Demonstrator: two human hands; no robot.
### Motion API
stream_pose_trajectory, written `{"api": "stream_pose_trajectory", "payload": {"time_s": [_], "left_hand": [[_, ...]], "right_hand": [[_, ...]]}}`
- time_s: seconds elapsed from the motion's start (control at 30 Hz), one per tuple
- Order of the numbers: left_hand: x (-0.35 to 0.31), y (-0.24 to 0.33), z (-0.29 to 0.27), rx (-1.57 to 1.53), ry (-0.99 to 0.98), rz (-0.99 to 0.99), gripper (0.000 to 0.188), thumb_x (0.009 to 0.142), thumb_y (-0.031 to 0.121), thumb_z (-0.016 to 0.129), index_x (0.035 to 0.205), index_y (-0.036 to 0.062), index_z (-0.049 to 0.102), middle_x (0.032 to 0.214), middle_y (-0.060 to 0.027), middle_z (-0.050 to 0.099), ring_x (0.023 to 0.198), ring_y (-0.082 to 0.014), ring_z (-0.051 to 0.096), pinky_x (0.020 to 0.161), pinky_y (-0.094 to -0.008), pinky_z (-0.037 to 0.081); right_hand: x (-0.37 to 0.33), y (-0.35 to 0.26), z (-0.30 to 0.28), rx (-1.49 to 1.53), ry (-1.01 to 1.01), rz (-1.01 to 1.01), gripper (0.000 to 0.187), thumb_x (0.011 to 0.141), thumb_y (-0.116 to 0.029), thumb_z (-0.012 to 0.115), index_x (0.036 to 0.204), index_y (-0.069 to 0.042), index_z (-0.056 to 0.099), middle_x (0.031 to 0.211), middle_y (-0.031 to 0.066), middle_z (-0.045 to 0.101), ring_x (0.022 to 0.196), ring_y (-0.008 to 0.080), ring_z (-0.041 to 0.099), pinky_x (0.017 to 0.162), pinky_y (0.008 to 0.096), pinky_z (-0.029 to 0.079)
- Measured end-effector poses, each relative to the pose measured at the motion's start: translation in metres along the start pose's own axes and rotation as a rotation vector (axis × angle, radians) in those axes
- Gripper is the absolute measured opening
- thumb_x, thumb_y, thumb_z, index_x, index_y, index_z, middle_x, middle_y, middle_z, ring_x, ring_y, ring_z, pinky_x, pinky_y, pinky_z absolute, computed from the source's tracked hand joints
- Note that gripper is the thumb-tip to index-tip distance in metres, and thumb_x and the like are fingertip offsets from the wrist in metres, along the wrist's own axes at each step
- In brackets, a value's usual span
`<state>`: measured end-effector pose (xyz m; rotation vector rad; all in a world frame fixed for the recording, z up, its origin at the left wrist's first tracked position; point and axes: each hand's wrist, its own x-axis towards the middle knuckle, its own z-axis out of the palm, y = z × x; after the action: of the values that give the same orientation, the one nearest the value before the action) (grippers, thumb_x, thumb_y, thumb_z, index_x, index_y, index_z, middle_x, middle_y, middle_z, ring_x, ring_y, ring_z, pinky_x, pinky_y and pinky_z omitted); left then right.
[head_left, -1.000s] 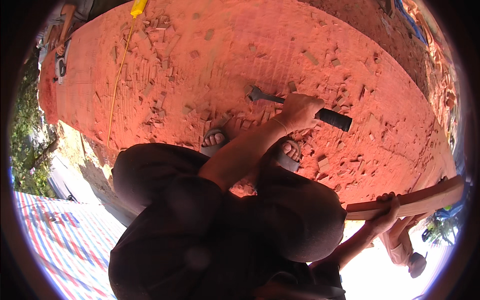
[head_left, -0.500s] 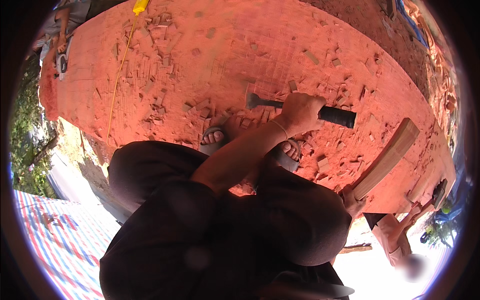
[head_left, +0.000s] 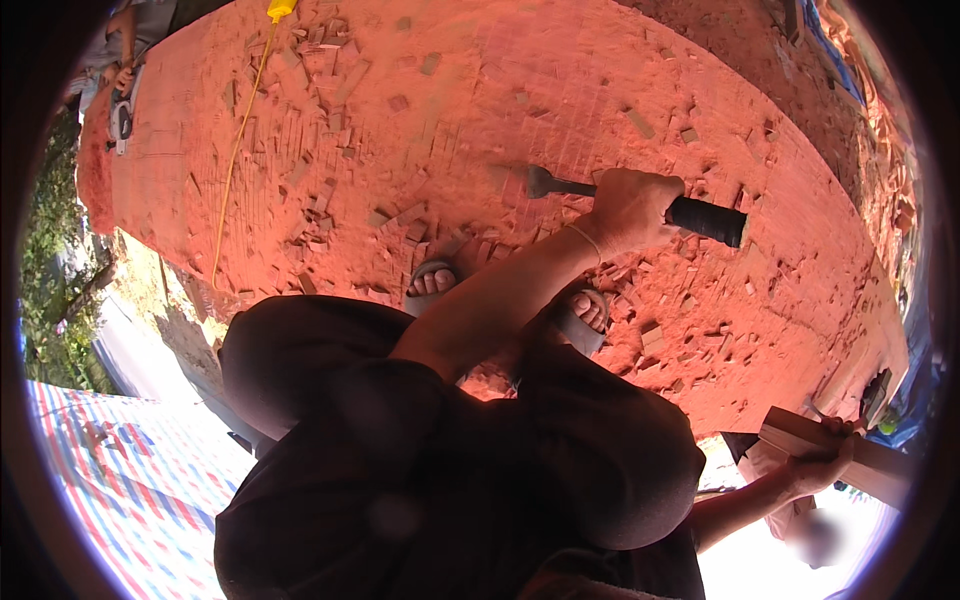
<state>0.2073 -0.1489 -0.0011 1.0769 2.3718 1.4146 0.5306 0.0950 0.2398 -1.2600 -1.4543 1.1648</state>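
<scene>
though still in the right hand, wooden block now farther right

From my end I get strong daylight, its source out of sight: the reddish wooden surface around the left hand reads evenly and fairly crisply, while the dark trousers below it sink to near-black under a hazy round spot. Beneath the right hand the background burns out to white and a person's head is smeared. My fisheye bows the surface's edge right of the left hand, and purple-fringed black closes in beyond the right, where the wooden block softens.
</scene>
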Motion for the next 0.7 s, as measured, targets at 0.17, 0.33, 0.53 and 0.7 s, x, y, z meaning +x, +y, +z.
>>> {"api": "stream_pose_trajectory", "payload": {"time_s": [0.17,0.33,0.53,0.7], "left_hand": [[0.001,-0.003,0.004,0.013,0.018,0.023,0.021,0.062,0.021,0.076,0.073,0.0143,0.06,0.066,-0.0062,0.062,0.063,-0.03,0.067,0.054,-0.0426,0.049],[0.0,-0.007,0.005,0.044,-0.034,-0.006,0.021,0.061,0.022,0.075,0.074,0.0134,0.06,0.067,-0.0073,0.063,0.063,-0.0317,0.066,0.055,-0.0444,0.049],[-0.001,-0.008,0.006,0.075,-0.053,0.0,0.03,0.064,0.029,0.085,0.077,0.0129,0.064,0.067,-0.0077,0.065,0.062,-0.03,0.068,0.055,-0.0445,0.05],[-0.003,-0.009,0.015,0.115,-0.041,-0.002,0.032,0.064,0.032,0.086,0.077,0.0128,0.063,0.07,-0.0077,0.067,0.065,-0.0294,0.069,0.057,-0.0437,0.051]], "right_hand": [[-0.019,-0.024,0.076,0.109,0.07,-0.124,0.032,0.092,-0.025,0.052,0.107,0.001,0.063,0.087,0.0099,0.064,0.085,0.0219,0.062,0.09,0.0358,0.051],[-0.128,0.055,0.15,-0.497,-0.411,0.248,0.013,0.075,0.0,0.066,0.087,0.0,0.061,0.073,0.0046,0.058,0.066,0.0138,0.055,0.063,0.03,0.046],[-0.089,0.079,0.066,-0.569,-0.548,0.122,0.026,0.076,-0.008,0.068,0.1,0.0,0.062,0.074,0.0038,0.058,0.066,0.0132,0.054,0.064,0.0329,0.047],[-0.032,-0.024,0.13,0.072,0.083,-0.055,0.028,0.088,-0.023,0.059,0.096,0.003,0.064,0.083,0.0087,0.065,0.081,0.0232,0.063,0.082,0.0373,0.052]]}}
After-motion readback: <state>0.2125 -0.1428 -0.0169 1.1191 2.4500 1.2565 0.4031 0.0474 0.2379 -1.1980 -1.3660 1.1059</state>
